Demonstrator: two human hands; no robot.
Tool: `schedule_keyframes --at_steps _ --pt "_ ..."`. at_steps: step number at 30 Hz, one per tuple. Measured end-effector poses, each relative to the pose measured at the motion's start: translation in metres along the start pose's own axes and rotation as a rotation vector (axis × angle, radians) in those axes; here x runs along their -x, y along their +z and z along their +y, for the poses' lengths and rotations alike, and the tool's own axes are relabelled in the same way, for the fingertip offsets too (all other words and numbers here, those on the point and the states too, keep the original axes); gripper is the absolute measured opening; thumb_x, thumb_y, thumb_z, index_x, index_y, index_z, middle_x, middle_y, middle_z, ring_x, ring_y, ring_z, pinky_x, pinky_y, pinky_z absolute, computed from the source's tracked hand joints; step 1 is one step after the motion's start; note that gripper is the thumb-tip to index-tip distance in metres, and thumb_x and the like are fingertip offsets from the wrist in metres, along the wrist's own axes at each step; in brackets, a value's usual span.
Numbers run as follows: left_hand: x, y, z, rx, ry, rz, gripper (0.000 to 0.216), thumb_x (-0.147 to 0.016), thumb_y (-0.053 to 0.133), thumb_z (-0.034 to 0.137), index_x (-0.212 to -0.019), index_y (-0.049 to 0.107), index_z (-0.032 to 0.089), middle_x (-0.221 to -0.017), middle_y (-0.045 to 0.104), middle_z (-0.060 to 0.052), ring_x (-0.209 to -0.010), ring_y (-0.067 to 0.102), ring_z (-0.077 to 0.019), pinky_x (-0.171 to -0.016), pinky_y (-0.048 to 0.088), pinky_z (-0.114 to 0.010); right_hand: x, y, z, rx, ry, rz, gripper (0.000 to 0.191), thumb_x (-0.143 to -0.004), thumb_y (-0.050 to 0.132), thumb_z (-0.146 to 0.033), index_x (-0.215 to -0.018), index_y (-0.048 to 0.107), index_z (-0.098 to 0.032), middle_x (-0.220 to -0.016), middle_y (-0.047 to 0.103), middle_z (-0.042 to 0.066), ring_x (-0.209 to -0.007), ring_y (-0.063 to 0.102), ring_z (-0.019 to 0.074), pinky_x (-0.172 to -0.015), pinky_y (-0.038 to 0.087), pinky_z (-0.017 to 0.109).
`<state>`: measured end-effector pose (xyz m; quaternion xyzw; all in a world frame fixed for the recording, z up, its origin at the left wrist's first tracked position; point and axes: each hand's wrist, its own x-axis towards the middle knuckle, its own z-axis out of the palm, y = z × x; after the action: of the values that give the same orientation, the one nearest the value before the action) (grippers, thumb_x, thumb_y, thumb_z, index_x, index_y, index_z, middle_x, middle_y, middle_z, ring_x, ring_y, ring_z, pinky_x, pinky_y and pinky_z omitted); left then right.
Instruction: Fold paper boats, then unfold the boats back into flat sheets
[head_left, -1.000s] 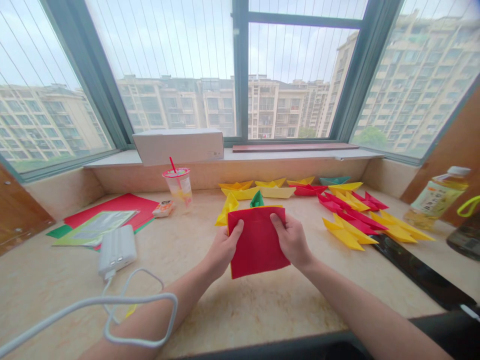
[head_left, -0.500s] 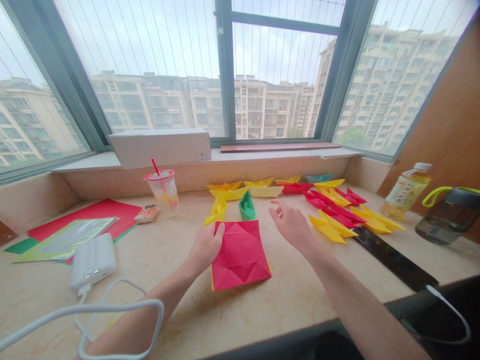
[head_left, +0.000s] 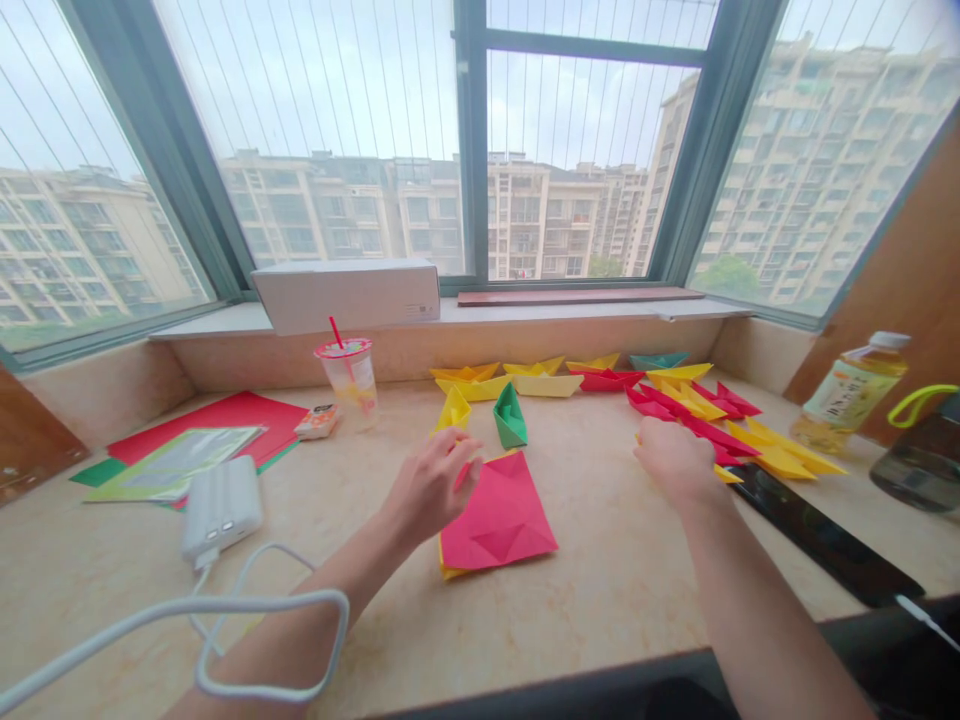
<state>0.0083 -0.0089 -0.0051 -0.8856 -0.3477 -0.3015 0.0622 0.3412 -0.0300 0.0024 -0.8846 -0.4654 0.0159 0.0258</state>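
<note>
A creased red paper square (head_left: pixel 499 515) lies on the table with yellow paper showing under its edge. My left hand (head_left: pixel 431 485) is just over its upper left corner, fingers loosely bent and apart, holding nothing. At the right, my right hand (head_left: pixel 675 462) has its fingers closed over a yellow paper boat (head_left: pixel 727 475), which the hand mostly hides. Just beyond the red square stand a green paper boat (head_left: pixel 511 416) and another yellow paper boat (head_left: pixel 453 408). Several more folded boats, among them a red paper boat (head_left: pixel 609 381), line the back and right.
A lidded cup (head_left: pixel 351 380), white power bank (head_left: pixel 223 508) and red sheets (head_left: pixel 247 415) are on the left. A white cable (head_left: pixel 225 605) loops over my left forearm. A black phone (head_left: pixel 817 530), drink bottle (head_left: pixel 851 390) and dark bottle (head_left: pixel 919 460) are at right.
My left hand has let go of the red paper square and lifted off it. My right hand has moved right and down onto the yellow paper boat. The view has turned slightly left.
</note>
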Motion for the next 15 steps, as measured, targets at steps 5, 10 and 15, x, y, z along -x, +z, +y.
schedule_keyframes --at_steps 5,10,15 --pt "0.005 0.009 0.013 0.157 0.296 -0.350 0.032 -0.094 0.052 0.038 -0.119 0.064 0.022 -0.124 0.065 -0.011 -0.113 0.061 -0.0280 -0.096 0.047 -0.042 -0.008 0.007 0.006 -0.028 0.000 -0.030 0.034 -0.086 0.050 -0.011 -0.115 0.068 -0.014 -0.117 0.068 0.022 -0.108 0.066 0.0316 -0.082 0.051 0.043" --pt "0.008 0.010 0.010 0.239 0.292 -0.426 0.035 -0.092 0.055 0.036 -0.122 0.065 0.023 -0.125 0.067 -0.011 -0.114 0.062 -0.0294 -0.098 0.045 -0.042 -0.013 0.009 0.011 -0.032 0.031 -0.016 0.031 -0.087 0.049 -0.011 -0.111 0.070 -0.011 -0.112 0.069 0.024 -0.105 0.067 0.0338 -0.079 0.051 0.043" --pt "0.006 0.010 0.008 0.278 0.201 -0.385 0.037 -0.093 0.054 0.037 -0.126 0.063 0.022 -0.125 0.066 -0.011 -0.115 0.061 -0.0299 -0.099 0.045 -0.044 -0.002 0.002 -0.005 -0.227 -0.095 0.331 0.028 -0.093 0.043 -0.016 -0.108 0.066 -0.015 -0.101 0.070 0.019 -0.095 0.068 0.0306 -0.078 0.051 0.040"
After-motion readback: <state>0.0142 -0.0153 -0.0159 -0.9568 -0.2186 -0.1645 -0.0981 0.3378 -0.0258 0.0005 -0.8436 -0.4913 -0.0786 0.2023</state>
